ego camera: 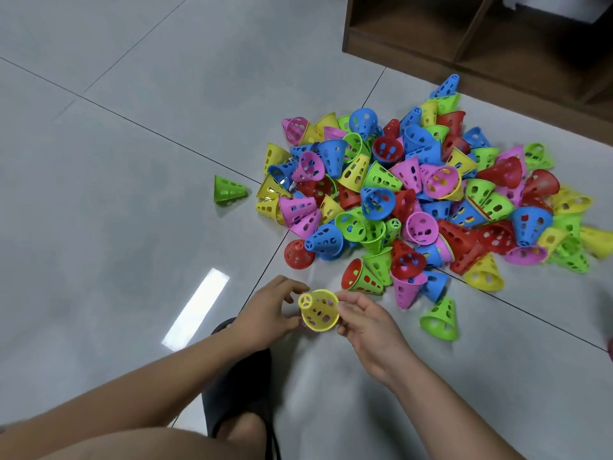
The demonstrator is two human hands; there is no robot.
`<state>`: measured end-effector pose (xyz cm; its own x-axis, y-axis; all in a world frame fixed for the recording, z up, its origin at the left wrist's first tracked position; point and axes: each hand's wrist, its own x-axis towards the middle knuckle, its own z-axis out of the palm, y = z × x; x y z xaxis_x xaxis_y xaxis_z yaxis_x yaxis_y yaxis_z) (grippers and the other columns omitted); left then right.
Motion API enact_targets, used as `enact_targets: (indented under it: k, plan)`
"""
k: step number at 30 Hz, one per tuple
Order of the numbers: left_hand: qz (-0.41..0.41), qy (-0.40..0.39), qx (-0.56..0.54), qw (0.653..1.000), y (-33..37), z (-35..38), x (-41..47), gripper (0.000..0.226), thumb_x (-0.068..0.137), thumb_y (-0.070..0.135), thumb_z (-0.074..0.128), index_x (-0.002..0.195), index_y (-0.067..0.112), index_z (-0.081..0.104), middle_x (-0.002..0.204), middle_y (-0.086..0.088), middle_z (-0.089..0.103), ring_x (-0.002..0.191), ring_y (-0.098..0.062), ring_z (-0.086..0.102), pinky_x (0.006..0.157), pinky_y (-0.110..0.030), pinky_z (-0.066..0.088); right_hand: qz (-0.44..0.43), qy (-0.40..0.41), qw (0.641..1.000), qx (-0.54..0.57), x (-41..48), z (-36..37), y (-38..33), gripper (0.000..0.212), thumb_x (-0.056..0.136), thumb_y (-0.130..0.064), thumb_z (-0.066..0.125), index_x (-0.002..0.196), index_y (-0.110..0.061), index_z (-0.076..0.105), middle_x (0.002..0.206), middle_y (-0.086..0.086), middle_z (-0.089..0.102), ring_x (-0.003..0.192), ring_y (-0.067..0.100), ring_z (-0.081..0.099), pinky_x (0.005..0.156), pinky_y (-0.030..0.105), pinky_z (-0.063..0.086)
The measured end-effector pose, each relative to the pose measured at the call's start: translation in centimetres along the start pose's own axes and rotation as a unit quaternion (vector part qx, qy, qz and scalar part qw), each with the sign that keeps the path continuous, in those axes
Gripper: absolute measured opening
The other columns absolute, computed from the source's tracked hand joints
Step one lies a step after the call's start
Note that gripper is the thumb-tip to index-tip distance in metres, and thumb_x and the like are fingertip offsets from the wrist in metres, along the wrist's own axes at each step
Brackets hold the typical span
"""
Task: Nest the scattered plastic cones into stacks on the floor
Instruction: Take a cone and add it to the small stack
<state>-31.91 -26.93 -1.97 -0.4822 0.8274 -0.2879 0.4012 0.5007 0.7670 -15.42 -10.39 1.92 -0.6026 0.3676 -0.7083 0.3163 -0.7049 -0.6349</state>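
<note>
Low in the centre of the frame, the right hand [368, 323] is pinching the wide rim of a yellow cone [320, 310] between thumb and fingers. The left hand [268, 313] is curling round its narrow end, apparently touching it. The pile of cones [414, 194] is lying right of centre on the tiled floor [116, 161], with a green cone [229, 190] lying apart to its left.

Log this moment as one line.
left hand + right hand: hold yellow cone | cone pile: loose on floor | lone green cone: apart from pile
</note>
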Motion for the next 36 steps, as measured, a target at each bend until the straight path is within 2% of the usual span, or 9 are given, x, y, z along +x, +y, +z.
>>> enact_targets:
  k: [4,9,14,19,24,26,29,32,36]
  plan:
    - [-0.024,-0.004,0.028,0.999,-1.7,-3.5,0.6,0.062,0.074,0.014,0.081,0.131,0.033,0.066,0.121,0.016,0.062,0.104,-0.004,0.061,0.081,-0.008,0.042,-0.065,0.057,0.983,-0.165,0.6,0.2,0.7,0.011,0.100,0.000,0.067,0.105,-0.010,0.071,0.084,0.000,0.076,0.071,0.007,0.070,0.065,0.022,0.056]
    - [-0.028,0.084,0.110,0.990,-2.6,-9.8,4.6,0.049,0.080,0.025,0.074,0.128,0.024,0.067,0.117,0.006,0.066,0.098,-0.011,0.065,0.089,-0.031,0.053,-0.111,0.068,0.929,-0.346,1.3,-0.6,0.5,0.017,0.090,-0.015,0.082,0.093,-0.030,0.073,0.087,-0.009,0.076,0.084,0.002,0.071,0.076,0.024,0.059]
    - [-0.044,0.123,0.220,0.967,-4.0,-14.2,9.5,0.058,0.083,0.021,0.080,0.138,0.020,0.062,0.140,-0.005,0.058,0.125,-0.029,0.057,0.102,-0.042,0.051,-0.122,0.018,0.881,-0.457,1.8,-1.1,-0.9,0.018,0.089,-0.018,0.080,0.094,-0.032,0.070,0.095,-0.009,0.072,0.081,0.004,0.067,0.072,0.014,0.053]
    - [-0.058,0.107,0.318,0.940,-5.5,-17.0,12.8,0.072,0.082,0.024,0.079,0.149,0.020,0.053,0.159,-0.005,0.047,0.144,-0.034,0.045,0.107,-0.050,0.045,-0.137,0.014,0.822,-0.552,3.0,-0.9,-2.4,0.018,0.094,-0.021,0.068,0.101,-0.037,0.067,0.099,-0.016,0.067,0.087,0.003,0.064,0.085,0.034,0.057]
    - [-0.099,0.064,0.360,0.925,-7.5,-17.8,14.9,0.084,0.085,0.025,0.080,0.160,0.020,0.042,0.165,-0.006,0.041,0.154,-0.033,0.032,0.113,-0.054,0.041,-0.188,0.075,0.838,-0.507,4.9,1.2,-4.4,0.027,0.098,-0.026,0.067,0.124,-0.033,0.063,0.105,-0.013,0.062,0.088,0.004,0.063,0.086,0.036,0.055]
    - [-0.115,0.062,0.370,0.920,-8.0,-17.7,15.1,0.080,0.086,0.023,0.078,0.159,0.019,0.044,0.159,-0.008,0.046,0.150,-0.034,0.035,0.110,-0.052,0.042,-0.136,0.099,0.899,-0.404,5.8,2.9,-5.4,0.019,0.101,-0.034,0.067,0.117,-0.026,0.063,0.105,-0.008,0.068,0.083,0.009,0.070,0.081,0.042,0.060]
    - [-0.132,0.055,0.395,0.908,-8.8,-17.4,14.5,0.069,0.091,0.025,0.074,0.155,0.019,0.049,0.147,-0.010,0.055,0.136,-0.038,0.047,0.103,-0.048,0.043,0.032,0.112,0.984,-0.133,7.3,5.6,-6.9,0.031,0.101,-0.044,0.067,0.106,-0.014,0.063,0.101,0.014,0.073,0.083,0.025,0.077,0.073,0.041,0.066]
    - [-0.153,0.040,0.404,0.901,-10.4,-17.0,13.2,0.063,0.090,0.023,0.073,0.150,0.023,0.053,0.135,-0.006,0.063,0.122,-0.034,0.056,0.096,-0.044,0.044,0.107,0.122,0.984,-0.079,8.8,7.2,-7.4,0.044,0.095,-0.051,0.074,0.100,-0.008,0.064,0.103,0.025,0.074,0.094,0.037,0.078,0.076,0.042,0.067]
    - [-0.172,0.056,0.361,0.915,-9.9,-16.0,11.7,0.042,0.092,0.038,0.073,0.130,0.026,0.063,0.118,-0.001,0.064,0.112,-0.031,0.059,0.091,-0.044,0.042,0.148,0.129,0.980,-0.020,10.5,8.0,-6.8,0.069,0.084,-0.055,0.084,0.120,-0.002,0.061,0.106,0.025,0.074,0.092,0.035,0.077,0.069,0.039,0.065]
